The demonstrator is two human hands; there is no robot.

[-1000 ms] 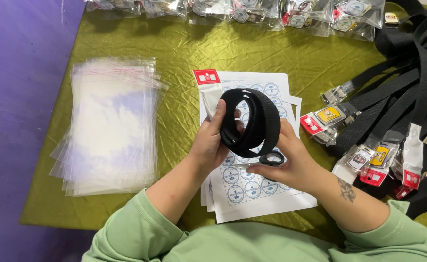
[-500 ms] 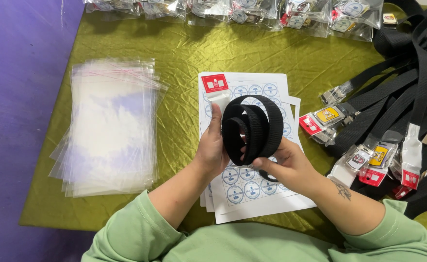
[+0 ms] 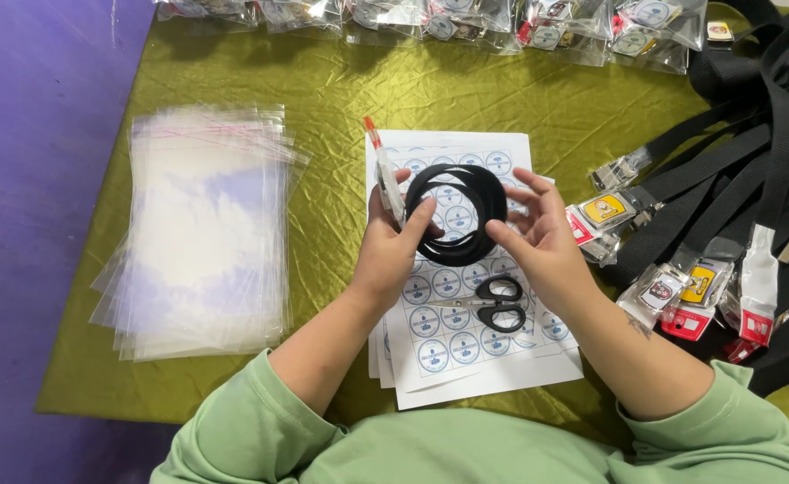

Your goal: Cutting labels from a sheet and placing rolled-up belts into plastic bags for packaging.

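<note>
My left hand [image 3: 393,240] and my right hand [image 3: 538,237] together hold a coiled black belt [image 3: 455,213] above a sheet of round blue-and-white stickers [image 3: 466,296]. The left hand pinches the coil's left side, where a clear-wrapped buckle with a red-and-white tag [image 3: 384,175] sticks up. My right hand's fingers press the coil's right edge. Small black-handled scissors [image 3: 493,305] lie on the sticker sheet just below the hands.
A stack of clear plastic bags [image 3: 202,233] lies at the left on the olive-green cloth [image 3: 323,108]. A heap of black belts with wrapped buckles [image 3: 726,197] fills the right side. Bagged items [image 3: 502,18] line the far edge.
The scissors have left my right hand and now lie on the sticker sheet. The coiled belt has turned flatter toward me, and both hands now grip its sides.
</note>
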